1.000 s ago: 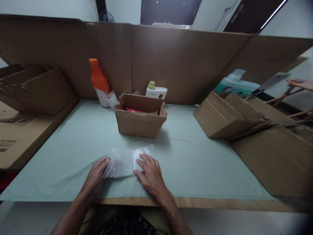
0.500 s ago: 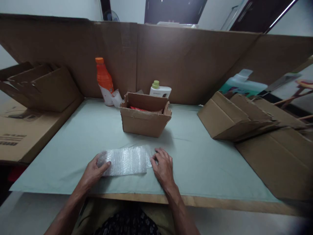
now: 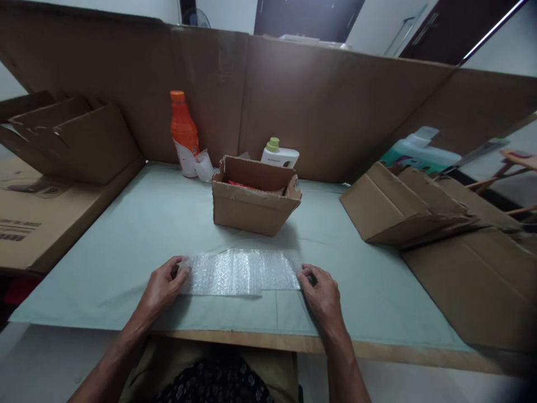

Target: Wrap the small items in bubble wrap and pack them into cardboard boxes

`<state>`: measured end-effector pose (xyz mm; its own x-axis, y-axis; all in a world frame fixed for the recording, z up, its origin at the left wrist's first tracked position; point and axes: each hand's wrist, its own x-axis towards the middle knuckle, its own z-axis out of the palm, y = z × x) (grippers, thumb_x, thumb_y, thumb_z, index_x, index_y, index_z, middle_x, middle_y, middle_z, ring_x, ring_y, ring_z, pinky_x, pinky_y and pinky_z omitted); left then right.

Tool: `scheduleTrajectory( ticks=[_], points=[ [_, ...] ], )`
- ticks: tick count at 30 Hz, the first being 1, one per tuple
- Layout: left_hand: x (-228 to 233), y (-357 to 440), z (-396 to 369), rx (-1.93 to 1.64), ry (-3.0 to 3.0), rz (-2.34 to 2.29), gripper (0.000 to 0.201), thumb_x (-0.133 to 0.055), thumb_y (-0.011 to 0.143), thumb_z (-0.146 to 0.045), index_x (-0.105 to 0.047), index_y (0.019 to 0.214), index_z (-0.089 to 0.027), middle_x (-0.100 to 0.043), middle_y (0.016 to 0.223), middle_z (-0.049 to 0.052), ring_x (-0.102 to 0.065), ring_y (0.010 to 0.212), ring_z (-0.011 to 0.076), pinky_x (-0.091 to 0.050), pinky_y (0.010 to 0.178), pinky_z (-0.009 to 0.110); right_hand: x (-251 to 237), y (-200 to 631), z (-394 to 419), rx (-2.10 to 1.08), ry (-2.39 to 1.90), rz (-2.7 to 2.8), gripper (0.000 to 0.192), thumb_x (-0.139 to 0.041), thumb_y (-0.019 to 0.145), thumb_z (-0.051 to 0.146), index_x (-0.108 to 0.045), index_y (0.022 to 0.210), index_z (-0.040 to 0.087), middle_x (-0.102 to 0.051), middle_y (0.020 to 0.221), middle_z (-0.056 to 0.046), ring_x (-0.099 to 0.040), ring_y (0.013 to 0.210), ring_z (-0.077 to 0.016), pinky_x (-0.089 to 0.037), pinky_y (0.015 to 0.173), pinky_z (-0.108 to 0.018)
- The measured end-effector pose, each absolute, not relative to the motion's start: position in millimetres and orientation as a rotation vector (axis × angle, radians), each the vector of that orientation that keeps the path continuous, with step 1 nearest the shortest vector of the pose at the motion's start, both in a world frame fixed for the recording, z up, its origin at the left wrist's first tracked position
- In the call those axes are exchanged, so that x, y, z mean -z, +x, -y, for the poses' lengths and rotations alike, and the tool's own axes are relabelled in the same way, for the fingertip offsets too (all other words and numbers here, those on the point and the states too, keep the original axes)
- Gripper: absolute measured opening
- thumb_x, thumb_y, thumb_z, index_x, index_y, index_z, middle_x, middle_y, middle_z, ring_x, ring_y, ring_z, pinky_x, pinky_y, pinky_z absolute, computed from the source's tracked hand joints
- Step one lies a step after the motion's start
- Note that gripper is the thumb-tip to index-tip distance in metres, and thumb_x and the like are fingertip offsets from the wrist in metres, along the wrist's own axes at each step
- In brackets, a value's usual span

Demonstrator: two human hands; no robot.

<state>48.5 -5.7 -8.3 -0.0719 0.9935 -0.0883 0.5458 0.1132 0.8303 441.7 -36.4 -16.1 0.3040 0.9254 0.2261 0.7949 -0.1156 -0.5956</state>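
Note:
A strip of clear bubble wrap (image 3: 239,273) lies stretched out sideways on the pale green cloth, with a step in its lower edge near the middle. My left hand (image 3: 165,284) pinches its left end between thumb and fingers. At the other end, my right hand (image 3: 321,291) grips the right edge of the strip the same way. Just beyond the wrap stands an open cardboard box (image 3: 251,208) with something red inside, mostly hidden by the front wall.
Behind the box are an orange bottle (image 3: 184,129) and a white bottle with a green cap (image 3: 280,154). Cardboard boxes stand at left (image 3: 92,143) and right (image 3: 390,207). A bottle of turquoise liquid (image 3: 422,151) is at back right. A cardboard wall (image 3: 335,106) closes the far side.
My right hand has moved to the right, drawing out the folded end, so the bubble wrap is now longer. My left hand keeps its hold on the left end. The view has shifted slightly.

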Motion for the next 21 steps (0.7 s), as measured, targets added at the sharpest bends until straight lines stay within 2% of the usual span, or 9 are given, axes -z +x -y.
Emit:
scheduleTrajectory(
  ticks=[3, 6, 10, 13, 17, 19, 21],
  points=[
    [5.0, 51.6, 0.8, -0.801, 1.82, -1.872, 0.055, -0.059, 0.081, -0.05, -0.063, 0.125, -0.018, -0.071, 0.106, 0.012, -0.065, 0.091, 0.0291, -0.052, 0.083, 0.041, 15.8, 442.8, 29.7, -0.363, -1.917, 1.515, 0.033, -0.055, 0.081, 0.05, -0.069, 0.088, 0.021, -0.076, 0.098, -0.011, -0.068, 0.095, -0.0284, -0.049, 0.089, -0.043],
    [4.3, 70.7, -7.8, -0.809, 2.203, -1.698, 0.049, -0.06, 0.082, -0.04, -0.061, 0.128, -0.021, -0.065, 0.125, 0.015, -0.057, 0.118, 0.0336, -0.044, 0.103, 0.049, 20.6, 441.9, 26.6, -0.388, -1.907, 1.479, 0.048, -0.06, 0.078, 0.052, -0.068, 0.112, 0.018, -0.075, 0.101, -0.012, -0.069, 0.095, -0.0287, -0.051, 0.087, -0.042],
    [8.0, 102.1, -21.7, -0.643, 2.395, -1.451, 0.05, -0.064, 0.078, -0.03, -0.062, 0.127, -0.021, -0.061, 0.134, 0.017, -0.047, 0.134, 0.0384, -0.035, 0.111, 0.056, 29.9, 442.8, 30.2, -0.351, -1.912, 1.477, 0.049, -0.057, 0.079, 0.048, -0.067, 0.117, 0.019, -0.075, 0.1, -0.011, -0.068, 0.092, -0.0279, -0.051, 0.087, -0.045],
    [6.4, 111.7, -42.0, -0.735, 2.344, -1.464, 0.055, -0.063, 0.08, -0.031, -0.057, 0.133, -0.018, -0.058, 0.138, 0.019, -0.046, 0.135, 0.0387, -0.034, 0.112, 0.058, 25.3, 445.3, 28.9, -0.268, -1.88, 1.518, 0.047, -0.056, 0.082, 0.046, -0.067, 0.118, 0.019, -0.073, 0.111, -0.013, -0.066, 0.103, -0.0298, -0.049, 0.093, -0.048],
    [-7.1, 116.1, -90.7, -1.0, 2.026, -1.582, 0.071, -0.061, 0.081, -0.036, -0.042, 0.146, -0.015, -0.053, 0.143, 0.019, -0.049, 0.132, 0.0344, -0.039, 0.109, 0.051, 1.9, 438.7, -3.6, -0.234, -1.764, 1.557, 0.053, -0.06, 0.083, 0.048, -0.062, 0.126, 0.017, -0.066, 0.128, -0.016, -0.059, 0.12, -0.0325, -0.045, 0.102, -0.051],
    [-15.1, 122.5, -115.1, -1.075, 1.836, -1.561, 0.076, -0.063, 0.078, -0.035, -0.04, 0.146, -0.014, -0.052, 0.144, 0.019, -0.051, 0.129, 0.0343, -0.042, 0.106, 0.049, -9.7, 429.7, -33.4, -0.368, -1.676, 1.589, 0.06, -0.064, 0.08, 0.047, -0.058, 0.131, 0.017, -0.063, 0.134, -0.016, -0.059, 0.122, -0.0326, -0.047, 0.1, -0.049],
    [-20.9, 131.2, -130.7, -1.096, 1.728, -1.49, 0.072, -0.062, 0.076, -0.034, -0.044, 0.142, -0.013, -0.058, 0.136, 0.017, -0.057, 0.119, 0.0327, -0.047, 0.098, 0.045, -17.1, 420.6, -65.4, -0.527, -1.629, 1.595, 0.063, -0.068, 0.074, 0.044, -0.058, 0.13, 0.017, -0.067, 0.129, -0.015, -0.063, 0.114, -0.0322, -0.052, 0.092, -0.044]
  ],
)
